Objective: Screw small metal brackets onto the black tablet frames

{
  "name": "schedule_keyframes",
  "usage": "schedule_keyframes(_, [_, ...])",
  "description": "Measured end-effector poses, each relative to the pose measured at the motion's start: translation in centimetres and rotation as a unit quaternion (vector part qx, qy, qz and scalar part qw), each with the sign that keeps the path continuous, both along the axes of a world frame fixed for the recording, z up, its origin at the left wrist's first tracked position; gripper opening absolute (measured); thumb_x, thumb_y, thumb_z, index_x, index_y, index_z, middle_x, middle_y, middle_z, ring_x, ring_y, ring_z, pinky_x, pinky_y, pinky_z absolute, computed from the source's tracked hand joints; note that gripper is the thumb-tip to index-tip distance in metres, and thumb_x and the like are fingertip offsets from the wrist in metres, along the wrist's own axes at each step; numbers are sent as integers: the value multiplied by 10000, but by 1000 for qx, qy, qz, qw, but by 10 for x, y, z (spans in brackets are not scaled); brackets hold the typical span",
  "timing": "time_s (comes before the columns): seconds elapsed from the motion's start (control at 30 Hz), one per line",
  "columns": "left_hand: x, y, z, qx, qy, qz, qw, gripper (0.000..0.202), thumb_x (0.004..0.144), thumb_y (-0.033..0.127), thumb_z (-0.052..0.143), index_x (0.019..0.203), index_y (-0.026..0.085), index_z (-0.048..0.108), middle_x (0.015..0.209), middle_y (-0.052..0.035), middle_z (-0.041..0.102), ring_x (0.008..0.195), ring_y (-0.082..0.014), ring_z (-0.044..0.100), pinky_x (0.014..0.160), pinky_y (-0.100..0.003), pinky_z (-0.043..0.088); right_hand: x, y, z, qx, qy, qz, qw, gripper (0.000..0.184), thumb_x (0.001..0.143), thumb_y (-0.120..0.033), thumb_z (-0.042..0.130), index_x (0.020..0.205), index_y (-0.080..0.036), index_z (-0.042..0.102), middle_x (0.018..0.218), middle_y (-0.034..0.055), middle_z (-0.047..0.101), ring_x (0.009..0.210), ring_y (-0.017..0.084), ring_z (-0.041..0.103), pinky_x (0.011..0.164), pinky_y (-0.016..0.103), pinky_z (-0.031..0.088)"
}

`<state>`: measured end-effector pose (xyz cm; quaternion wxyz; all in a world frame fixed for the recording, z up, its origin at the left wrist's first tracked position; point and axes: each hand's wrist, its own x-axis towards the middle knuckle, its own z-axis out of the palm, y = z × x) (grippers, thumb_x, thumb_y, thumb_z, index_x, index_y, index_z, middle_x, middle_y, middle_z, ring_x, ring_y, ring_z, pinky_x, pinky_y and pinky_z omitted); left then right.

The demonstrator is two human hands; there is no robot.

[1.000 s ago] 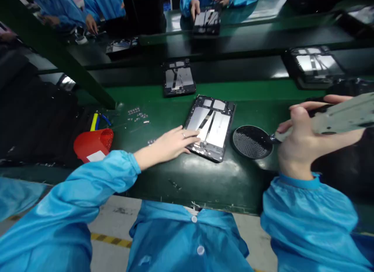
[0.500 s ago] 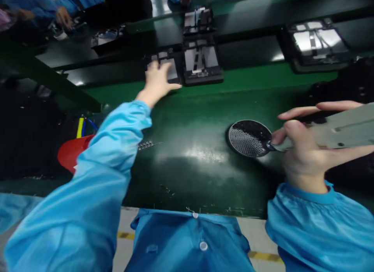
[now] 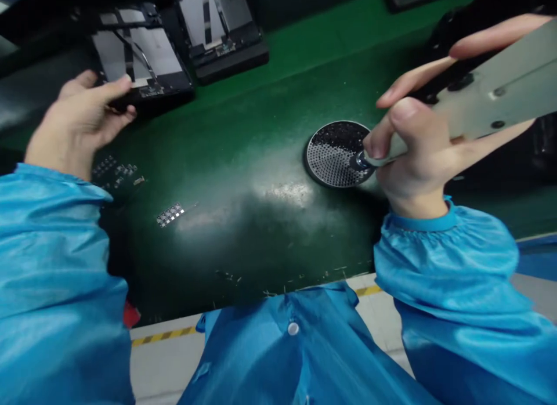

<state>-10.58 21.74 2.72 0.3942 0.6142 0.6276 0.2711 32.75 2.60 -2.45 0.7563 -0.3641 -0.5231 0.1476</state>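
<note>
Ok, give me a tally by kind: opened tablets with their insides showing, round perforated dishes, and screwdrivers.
Opened tablets: 2, one in the left hand, one beside it
Round perforated dish: 1
Electric screwdriver: 1, in the right hand
Total: 4

Matt plastic screwdriver (image 3: 505,91), glossy worktop (image 3: 243,237)

1. Electronics assembly workshop: glossy green tabletop (image 3: 261,248)
2. Opened flat black tablet-like devices (image 3: 145,54) along its far edge
3. Round black dish pitted with small holes (image 3: 333,158), inward from the near edge
4. Yellow-and-black striped floor tape (image 3: 165,336) beyond that edge
</note>
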Motion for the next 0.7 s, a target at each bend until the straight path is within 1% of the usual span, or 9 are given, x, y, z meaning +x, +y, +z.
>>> schedule_keyframes(0.1, [-3, -28, 21, -24, -87, 0, 996, 405, 971, 408, 907, 1309, 320, 703, 1402, 242, 768, 1230, -21, 572, 822, -98, 440, 4, 5, 1, -15, -23, -7, 1000, 672, 873, -659, 871, 1137, -166, 500, 937, 22, 546, 647, 46, 603, 395, 177, 345])
schedule_keyframes(0.2, [4, -78, 34, -22, -140, 7, 990, 228, 974, 470, 872, 1155, 356, 793, 1392, 311, 744, 1414, -98, 472, 776, -82, 302, 5, 0, 3, -40, -46, -16, 998, 753, 890, -816, 785, 1153, -187, 465, 950, 27, 554, 628, 31, 539, 406, 214, 332])
schedule_keyframes(0.27, [18, -122, 39, -8, -133, 17, 991, 218, 922, 534, 890, 1109, 436, 835, 1392, 353, 732, 1582, -207, 397, 738, -126, 319, 4, -12, 5, -96, -76, -34, 992, 742, 915, -839, 738, 1196, -206, 469, 1087, 67, 594, 733, 47, 594, 461, 225, 426])
schedule_keyframes(0.3, [28, -146, 40, -3, -122, 30, 992, 273, 858, 582, 936, 1096, 482, 848, 1398, 357, 736, 1624, -288, 400, 689, -170, 414, 4, -20, 5, -141, -94, -46, 984, 727, 927, -827, 731, 1230, -217, 477, 1153, 87, 599, 827, 68, 640, 514, 229, 499])
schedule_keyframes(0.37, [52, -193, 38, -18, -101, 71, 992, 410, 711, 704, 986, 1076, 572, 854, 1377, 294, 784, 1535, -450, 560, 574, -405, 622, 4, -38, 5, -228, -123, -61, 964, 703, 939, -773, 752, 1313, -236, 493, 1217, 111, 590, 1019, 118, 694, 643, 247, 621])
schedule_keyframes(0.43, [73, -235, 30, -70, -109, 97, 987, 467, 719, 699, 964, 1163, 617, 842, 1322, 183, 835, 1257, -443, 767, 523, -478, 649, 3, -53, 4, -274, -124, -54, 952, 689, 946, -693, 789, 1377, -241, 498, 1210, 116, 586, 1115, 150, 704, 718, 265, 670])
schedule_keyframes(0.53, [90, -278, 5, -129, -154, 43, 979, 722, 823, 556, 924, 1494, 669, 684, 1381, 118, 827, 934, -286, 837, 503, -372, 639, 2, -60, 0, -273, -106, -47, 955, 636, 962, -610, 803, 1383, -230, 516, 1209, 115, 589, 1143, 159, 712, 723, 245, 669])
schedule_keyframes(0.63, [89, -301, -25, -92, -163, -63, 980, 1217, 812, 444, 934, 1786, 647, 232, 1754, 78, 577, 1286, -307, 804, 798, -400, 756, 2, -43, -3, -229, -92, -51, 968, 604, 964, -579, 808, 1353, -213, 526, 1206, 106, 600, 1064, 129, 718, 654, 193, 613])
schedule_keyframes(0.7, [87, -309, -42, -61, -140, -95, 984, 1337, 858, 414, 912, 1853, 503, 23, 1899, -8, 344, 1592, -350, 605, 1095, -485, 710, 4, -26, -6, -161, -82, -32, 983, 608, 942, -585, 827, 1303, -194, 534, 1193, 92, 607, 926, 86, 698, 573, 169, 541])
